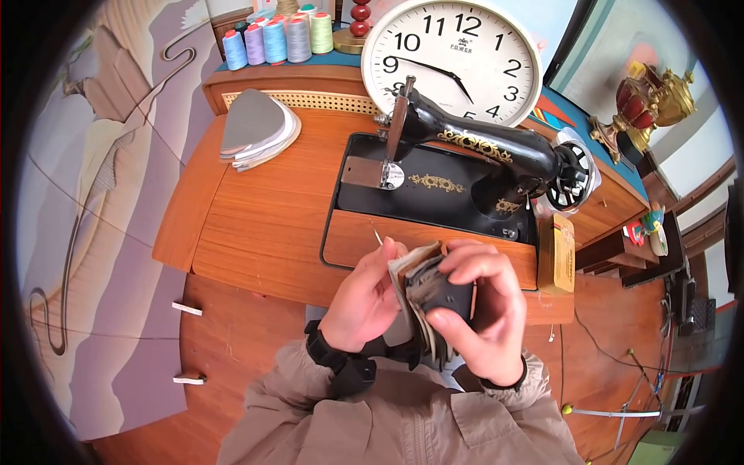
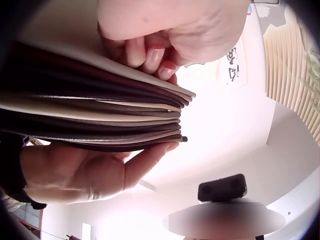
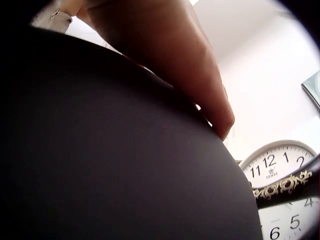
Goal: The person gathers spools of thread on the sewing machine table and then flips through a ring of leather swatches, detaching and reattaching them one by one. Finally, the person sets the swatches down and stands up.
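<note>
Both hands hold a stack of thin layered pieces [image 1: 422,310], dark, cream and brown, over the lap at the table's front edge. The left hand [image 1: 360,298] grips its left side; a thin pointed tool [image 1: 377,232] sticks up by its fingertips. My right hand [image 1: 488,310] curls round the right side, thumb on the dark face. In the left wrist view, the stack's edges [image 2: 150,117] lie between the two hands. A dark smooth surface [image 3: 115,150] fills much of the right wrist view, under a hand [image 3: 170,55].
A black sewing machine [image 1: 480,147] stands beyond the hands, a large clock [image 1: 453,58] behind it. Grey and white rounded pieces [image 1: 260,128] lie on the wooden table [image 1: 263,209] at left. Thread spools [image 1: 275,40] line the back; a yellow box [image 1: 556,254] is at right.
</note>
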Demonstrator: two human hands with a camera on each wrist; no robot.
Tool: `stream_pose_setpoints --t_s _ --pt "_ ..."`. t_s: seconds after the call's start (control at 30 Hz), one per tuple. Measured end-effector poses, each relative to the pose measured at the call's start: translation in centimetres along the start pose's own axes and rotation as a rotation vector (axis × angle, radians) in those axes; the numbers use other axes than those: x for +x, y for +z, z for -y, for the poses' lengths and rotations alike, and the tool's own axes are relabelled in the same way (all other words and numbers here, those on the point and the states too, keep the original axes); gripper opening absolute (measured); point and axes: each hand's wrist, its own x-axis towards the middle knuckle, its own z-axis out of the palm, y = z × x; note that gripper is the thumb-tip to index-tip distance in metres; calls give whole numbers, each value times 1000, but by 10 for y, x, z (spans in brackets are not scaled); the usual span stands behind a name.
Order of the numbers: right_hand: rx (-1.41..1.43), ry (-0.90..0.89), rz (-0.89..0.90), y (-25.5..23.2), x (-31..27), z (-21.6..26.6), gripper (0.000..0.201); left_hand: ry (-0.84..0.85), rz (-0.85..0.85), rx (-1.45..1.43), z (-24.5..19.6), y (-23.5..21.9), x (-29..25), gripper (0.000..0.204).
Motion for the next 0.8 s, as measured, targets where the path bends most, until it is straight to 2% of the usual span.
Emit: stream_pose_setpoints --t_s 0.03,0.07,0.1,0.13,0.23,0.27,0.3,0.37,0.47,0.5,0.57,0.6,0.7,0.8 --pt "21 29 -26 2 1 -7 41 2 4 1 1 -2 0 33" --pt "62 107 -54 4 2 -10 39 4 -84 -43 4 -4 -2 32" --pt "63 109 -52 3 2 -15 39 5 -178 -89 6 -4 -3 31" --pt "-18 91 -44 0 2 -20 37 6 -182 -91 7 -3 -4 31" --pt "-150 39 -51 -1 3 -24 34 14 -388 100 9 11 -2 37" --pt "-277 -12 -57 0 4 -24 36 20 -235 -3 9 -6 -5 28" --pt "-402 -65 -63 1 4 -24 38 26 -234 -3 9 -12 -4 28" --pt "-385 -105 -80 9 0 -26 47 15 -106 -92 9 -18 -3 27" --pt "-691 -194 -65 20 -5 -22 66 21 -145 -32 9 -17 -4 31" --pt "-690 -192 -63 20 -7 -26 66 21 -147 -34 9 -14 -4 31" --pt "-665 -176 -90 17 -11 -32 64 -14 -271 44 10 -6 -6 37" --pt "-645 -159 -84 15 -11 -33 62 -32 -276 90 9 -5 -6 44" --pt "-653 -102 -94 13 -11 -30 62 -88 -279 205 3 4 -6 46" --pt "-676 -119 -91 11 -10 -31 62 -87 -232 308 1 -6 -7 47"
